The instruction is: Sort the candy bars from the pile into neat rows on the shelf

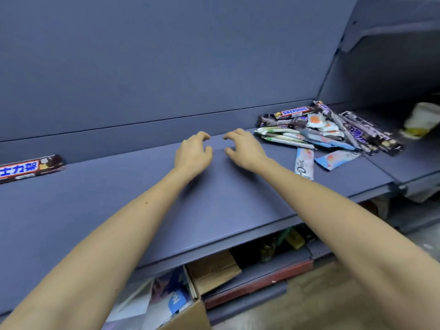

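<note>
A long grey-blue shelf (pixel 119 198) runs across the view. At its far left lies one Snickers bar (pixel 28 168), brown wrapper with white Chinese characters on a blue band edged in red; its left end is cut off by the picture edge. At the right end of the shelf sits the pile of candy bars (pixel 328 128), loosely heaped. On top at the back, a bar reads "SNICKERS" (pixel 294 112), upside down to the viewer. Dark purple wrappers lie crossed over the right side, their print too small to read. Just in front of the pile, apart from it, a pale bar reads "Dove" (pixel 304 163), and a light blue bar (pixel 337 159) lies beside it.

Both bare arms reach forward to the middle of the shelf. The left hand (pixel 193 152) and right hand (pixel 244 148) hover close together, palms down, fingers loosely curled and spread, holding nothing. Whether the fingertips touch the shelf cannot be told.

Below the shelf, cardboard boxes (pixel 214 270) are partly hidden. A blurred white and yellow object (pixel 421 120) sits at far right.
</note>
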Tool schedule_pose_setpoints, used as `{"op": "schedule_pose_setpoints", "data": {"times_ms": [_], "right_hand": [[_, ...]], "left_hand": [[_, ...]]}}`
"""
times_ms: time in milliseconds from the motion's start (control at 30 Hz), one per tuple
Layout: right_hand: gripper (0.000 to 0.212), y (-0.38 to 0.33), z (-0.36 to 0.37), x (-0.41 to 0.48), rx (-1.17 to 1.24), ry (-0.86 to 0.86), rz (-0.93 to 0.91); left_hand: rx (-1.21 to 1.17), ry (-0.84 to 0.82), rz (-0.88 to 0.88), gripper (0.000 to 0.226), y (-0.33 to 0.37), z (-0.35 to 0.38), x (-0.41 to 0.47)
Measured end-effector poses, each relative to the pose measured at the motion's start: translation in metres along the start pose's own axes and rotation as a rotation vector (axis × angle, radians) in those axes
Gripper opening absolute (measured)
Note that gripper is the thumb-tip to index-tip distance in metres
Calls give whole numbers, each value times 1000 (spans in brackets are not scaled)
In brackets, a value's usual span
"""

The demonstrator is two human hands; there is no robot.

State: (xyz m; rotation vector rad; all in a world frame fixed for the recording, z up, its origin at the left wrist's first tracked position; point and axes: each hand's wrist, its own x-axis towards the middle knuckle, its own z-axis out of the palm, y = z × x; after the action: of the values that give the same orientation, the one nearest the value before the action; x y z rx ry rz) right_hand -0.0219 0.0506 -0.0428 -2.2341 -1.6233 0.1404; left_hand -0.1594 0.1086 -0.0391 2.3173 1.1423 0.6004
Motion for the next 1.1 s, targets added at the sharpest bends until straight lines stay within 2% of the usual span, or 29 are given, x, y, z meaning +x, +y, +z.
{"op": "schedule_pose_setpoints", "data": {"times_ms": [200, 400, 600, 767, 867, 900, 1000, 1100], "right_hand": [[37, 83, -32, -25, 24, 111, -2], [33, 131, -30, -43, 98, 237, -65], [31, 137, -18, -49, 219, 341, -140], [35, 122, -20, -18, 219, 378, -198], [38, 117, -25, 6, 150, 462, -236], [39, 117, -26, 15, 100, 444, -232], [29, 118, -28, 33, -97, 166, -94], [18, 116, -23, 31, -100, 142, -76]], "left_hand": [[-73, -20, 48, 37, 64, 66, 11], [-161, 64, 33, 39, 78, 108, -3], [-274, 342, -88, 28, 69, 107, -14], [-188, 340, -62, 30, 69, 112, -13], [-103, 316, -40, 30, 70, 114, -11], [-85, 303, -35, 30, 71, 114, -11], [-55, 291, -25, 30, 74, 114, -11], [-77, 303, -55, 29, 73, 114, -11]]}}
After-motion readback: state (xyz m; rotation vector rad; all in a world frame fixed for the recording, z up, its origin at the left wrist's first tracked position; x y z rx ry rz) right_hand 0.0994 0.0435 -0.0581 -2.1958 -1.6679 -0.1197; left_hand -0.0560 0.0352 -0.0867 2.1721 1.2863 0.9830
